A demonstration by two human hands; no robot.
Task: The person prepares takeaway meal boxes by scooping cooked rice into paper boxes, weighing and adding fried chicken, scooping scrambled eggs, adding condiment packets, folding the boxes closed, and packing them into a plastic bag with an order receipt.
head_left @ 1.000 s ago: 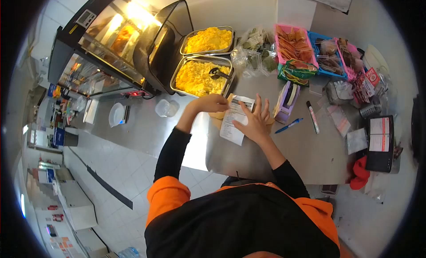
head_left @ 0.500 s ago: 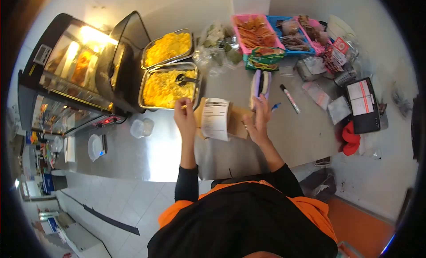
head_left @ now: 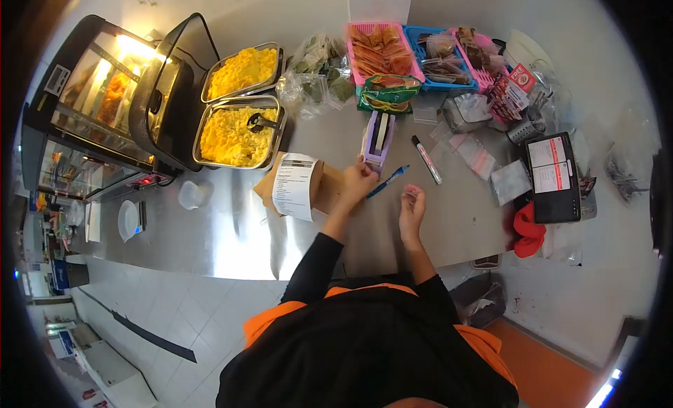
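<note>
A purple tape dispenser (head_left: 378,138) stands on the steel counter. My left hand (head_left: 357,181) has its fingers closed at the dispenser's near end; any strip of tape there is too small to see. Left of that wrist sits a brown paper package (head_left: 328,191), with a printed white receipt (head_left: 295,187) draped over its front. My right hand (head_left: 412,208) is raised over the counter, apart from the dispenser, with its fingers curled together; whether something thin is between them is hidden. A blue pen (head_left: 388,181) lies between my hands, and a black-and-white marker (head_left: 426,159) lies beyond the right one.
Two metal trays of yellow food (head_left: 242,136) stand left, beside a lit warming cabinet (head_left: 105,92). Behind are plastic bags of leaves (head_left: 315,75), a pink basket (head_left: 349,54) and a blue basket (head_left: 413,47). A tablet in a black case (head_left: 557,205) lies right.
My left hand has left the package's left side and crossed right to the tape dispenser. My right hand has come away from the dispenser and package, toward me. The view has shifted right.
</note>
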